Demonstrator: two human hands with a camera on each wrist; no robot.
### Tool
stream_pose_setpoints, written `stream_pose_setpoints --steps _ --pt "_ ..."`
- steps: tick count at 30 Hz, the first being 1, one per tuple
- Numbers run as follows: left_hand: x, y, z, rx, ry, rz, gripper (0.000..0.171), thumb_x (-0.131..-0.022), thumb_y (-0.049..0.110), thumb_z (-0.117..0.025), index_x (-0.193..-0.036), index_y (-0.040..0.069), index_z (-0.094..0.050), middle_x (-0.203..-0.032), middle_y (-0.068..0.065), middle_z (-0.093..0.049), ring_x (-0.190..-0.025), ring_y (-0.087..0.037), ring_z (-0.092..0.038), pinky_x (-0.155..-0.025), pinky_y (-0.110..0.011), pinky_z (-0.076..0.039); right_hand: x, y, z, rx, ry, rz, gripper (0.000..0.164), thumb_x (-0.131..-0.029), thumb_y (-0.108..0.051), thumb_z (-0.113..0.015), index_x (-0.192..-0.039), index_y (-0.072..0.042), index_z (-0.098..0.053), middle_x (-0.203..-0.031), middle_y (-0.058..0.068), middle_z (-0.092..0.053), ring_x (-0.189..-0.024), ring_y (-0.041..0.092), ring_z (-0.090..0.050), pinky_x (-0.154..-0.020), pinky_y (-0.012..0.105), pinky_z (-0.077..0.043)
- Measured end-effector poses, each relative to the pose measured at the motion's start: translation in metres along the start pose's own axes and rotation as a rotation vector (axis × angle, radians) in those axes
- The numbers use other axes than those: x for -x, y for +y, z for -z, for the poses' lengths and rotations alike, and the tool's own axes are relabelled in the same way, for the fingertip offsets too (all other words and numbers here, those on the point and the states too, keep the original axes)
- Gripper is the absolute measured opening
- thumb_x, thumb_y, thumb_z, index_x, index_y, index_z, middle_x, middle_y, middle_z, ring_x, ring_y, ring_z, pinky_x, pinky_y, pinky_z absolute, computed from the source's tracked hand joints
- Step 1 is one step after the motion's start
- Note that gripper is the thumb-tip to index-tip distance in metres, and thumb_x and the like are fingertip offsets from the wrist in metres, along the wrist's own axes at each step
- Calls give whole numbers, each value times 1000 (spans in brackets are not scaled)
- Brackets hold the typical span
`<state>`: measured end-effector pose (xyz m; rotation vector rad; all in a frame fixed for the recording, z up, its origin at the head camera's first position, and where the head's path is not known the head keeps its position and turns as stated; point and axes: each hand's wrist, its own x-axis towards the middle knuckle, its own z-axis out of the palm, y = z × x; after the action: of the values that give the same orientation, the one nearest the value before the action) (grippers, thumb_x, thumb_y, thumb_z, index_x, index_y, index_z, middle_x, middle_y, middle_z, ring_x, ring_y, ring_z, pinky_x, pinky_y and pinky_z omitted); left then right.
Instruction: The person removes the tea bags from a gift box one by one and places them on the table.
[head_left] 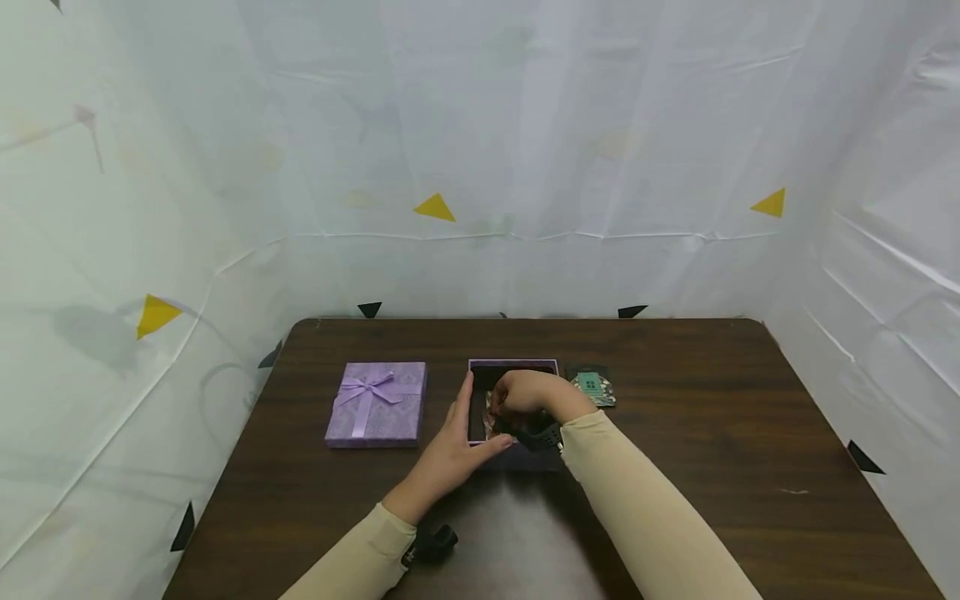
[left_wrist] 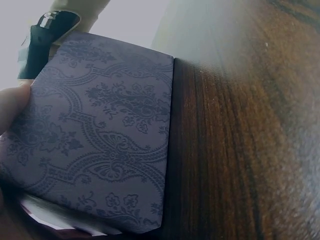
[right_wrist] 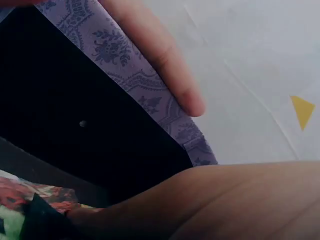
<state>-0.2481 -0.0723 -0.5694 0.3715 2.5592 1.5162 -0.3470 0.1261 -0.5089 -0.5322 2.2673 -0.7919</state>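
Note:
A purple patterned box (head_left: 513,363) with a dark inside stands open at the table's middle. My left hand (head_left: 450,450) rests on its near left corner, the straight fingers along the left wall and the thumb stretched over the near edge. One straight finger (right_wrist: 175,75) lies against the outer purple wall in the right wrist view. My right hand (head_left: 525,396) reaches down into the box with curled fingers and pinches a colourful printed packet (right_wrist: 35,192). Much of that packet is hidden by the hand. The box's patterned near wall (left_wrist: 100,125) fills the left wrist view.
A purple lid (head_left: 382,404) with a ribbon bow lies left of the box. Another printed packet (head_left: 592,385) with a green label lies just right of the box. White sheeting (head_left: 525,150) hangs behind and beside the dark wooden table (head_left: 712,433).

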Motion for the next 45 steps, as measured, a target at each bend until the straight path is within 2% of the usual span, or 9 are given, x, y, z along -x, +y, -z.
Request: stream_pose_setpoints --steps 3,6,11,16,22,30,36,40,45 --pt "-1 1 -1 -1 -1 -2 120 -91 71 -78 -174 48 6 -183 -13 -15 -162 -49 -31 -119 -75 -39 0 2 0 -17 -4 -16 15 -96 2 -63 -99 0 -78 -86 8 -71 -67 17 -58 -59 30 -48" --pt "0 2 -2 9 -2 4 120 -91 71 -78 -174 48 6 -183 -13 -14 -162 -50 -32 -119 -75 -38 2 1 0 8 -12 -17 13 -96 3 -67 -95 -1 -80 -81 7 -72 -63 16 -56 -57 30 -46" --pt "1 1 -3 18 -14 7 119 -92 69 -78 -174 47 6 -183 -14 -14 -159 -52 -36 -117 -77 -40 8 -5 1 107 7 -12 15 -96 3 -71 -96 -8 -82 -86 3 -75 -68 14 -62 -61 30 -52" --pt "1 2 -4 19 -14 17 119 -92 69 -78 -174 49 6 -184 -12 -13 -158 -51 -39 -118 -76 -40 14 -13 3 232 20 -63 23 -95 6 -70 -102 -14 -81 -94 0 -73 -69 15 -54 -60 30 -46" --pt "1 1 -6 37 -29 28 118 -93 69 -78 -173 51 8 -184 -10 -9 -160 -50 -35 -119 -76 -38 24 -23 2 390 69 -106 27 -100 7 -68 -107 -18 -78 -105 2 -73 -80 18 -58 -66 33 -47" --pt "1 1 -6 38 -27 23 117 -94 66 -78 -173 49 7 -184 -9 -11 -155 -50 -44 -117 -75 -42 33 -28 5 481 114 -109 23 -97 9 -71 -99 -14 -77 -90 -1 -68 -75 18 -53 -67 35 -47" --pt "2 3 -5 38 -34 31 117 -95 65 -77 -173 50 8 -184 -8 -10 -157 -49 -42 -116 -74 -43 39 -27 10 465 215 16 22 -96 4 -76 -85 -15 -76 -80 -4 -67 -69 15 -52 -63 32 -46" --pt "0 3 -3 32 -32 38 117 -94 67 -77 -172 52 8 -184 -9 -14 -156 -46 -43 -116 -72 -44 49 -30 14 480 331 150 25 -94 -5 -84 -79 -19 -70 -89 -1 -64 -72 15 -54 -66 32 -47" --pt "-1 1 -2 18 -22 43 116 -94 67 -77 -171 54 9 -184 -8 -15 -155 -45 -45 -116 -72 -45 60 -31 17 452 399 225 21 -99 -16 -82 -88 -20 -65 -98 1 -58 -76 14 -53 -72 33 -47"
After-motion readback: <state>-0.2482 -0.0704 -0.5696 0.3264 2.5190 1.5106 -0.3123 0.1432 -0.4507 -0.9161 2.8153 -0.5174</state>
